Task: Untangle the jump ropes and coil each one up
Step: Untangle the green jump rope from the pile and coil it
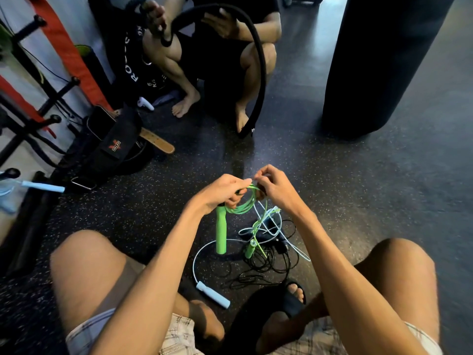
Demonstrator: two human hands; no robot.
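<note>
Our left hand (226,192) curls round the coiled green rope (243,206), one handle (221,234) hanging below; our right hand (275,188) pinches its cord at the top; the tail drops into the white rope (204,249) and black rope (266,260) on the floor (332,201) between our knees; we judge a tug could tighten that snarl or spill loops.

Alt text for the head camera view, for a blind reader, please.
The left hand and right hand hold a half-coiled green jump rope above a tangle of white rope and thin black cord on the gym floor. Opposite, another person squats holding a thick black rope.
</note>
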